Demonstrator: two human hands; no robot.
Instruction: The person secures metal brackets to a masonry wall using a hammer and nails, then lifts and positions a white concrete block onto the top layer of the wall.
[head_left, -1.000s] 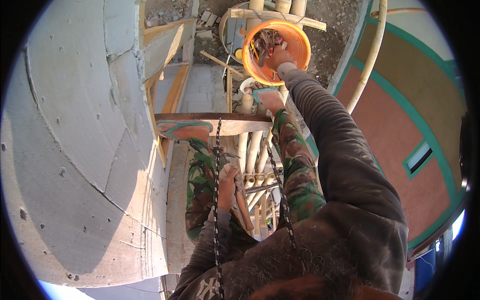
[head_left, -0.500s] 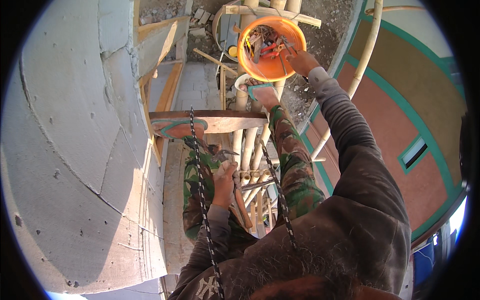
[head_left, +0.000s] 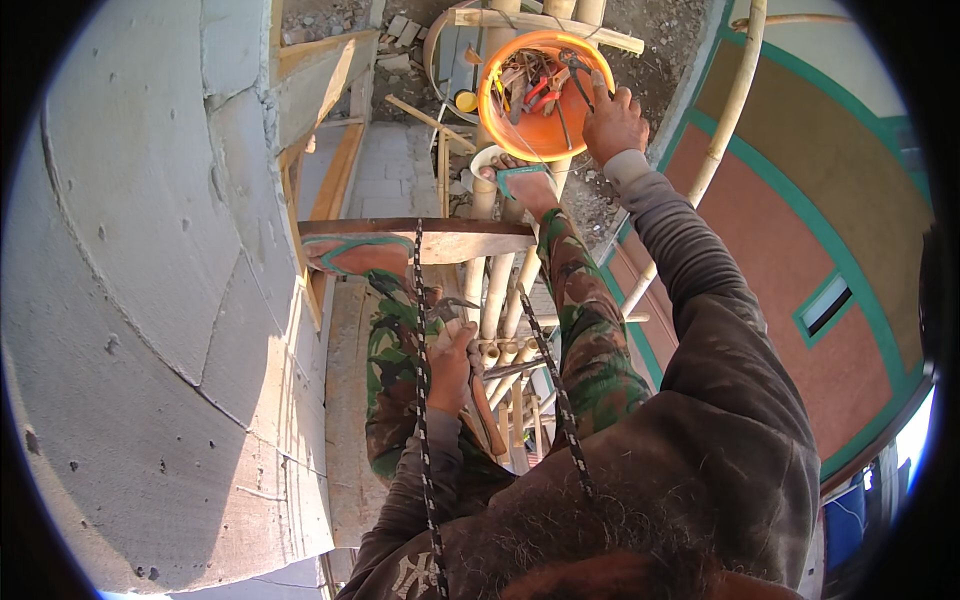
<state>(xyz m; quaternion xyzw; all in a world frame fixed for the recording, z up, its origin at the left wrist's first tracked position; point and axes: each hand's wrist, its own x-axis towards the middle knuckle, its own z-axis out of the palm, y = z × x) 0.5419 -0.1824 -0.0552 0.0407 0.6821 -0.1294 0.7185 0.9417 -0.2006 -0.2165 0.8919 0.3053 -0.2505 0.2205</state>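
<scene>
My right hand (head_left: 615, 128) is at the right rim of an orange bucket (head_left: 545, 147), its forefinger stretched along the rim and the other fingers curled. Dark metal pincers (head_left: 574, 64) reach from this hand over the bucket's inside; their lower ends are partly hidden by the fingers. Inside the bucket lie red-handled pliers (head_left: 545, 98), a yellow-handled tool and several other small tools. Lower down, by my left knee, my left hand (head_left: 450, 370) is closed around a hammer (head_left: 484, 405) with a wooden handle; its dark head is partly covered by a black-and-white rope.
My sandalled feet rest on a wooden plank (head_left: 470, 240) and on bamboo poles (head_left: 497, 290). A rough grey wall (head_left: 150, 300) rises at the left. A patterned rope (head_left: 422, 400) hangs before me. At the right are a slanting bamboo pole (head_left: 735, 110) and a red-and-green painted wall (head_left: 770, 230).
My right hand has drawn back slightly rightward out of the bucket, and the pincers have shifted toward its far rim. The left rope has swung right. My left hand stays on the hammer.
</scene>
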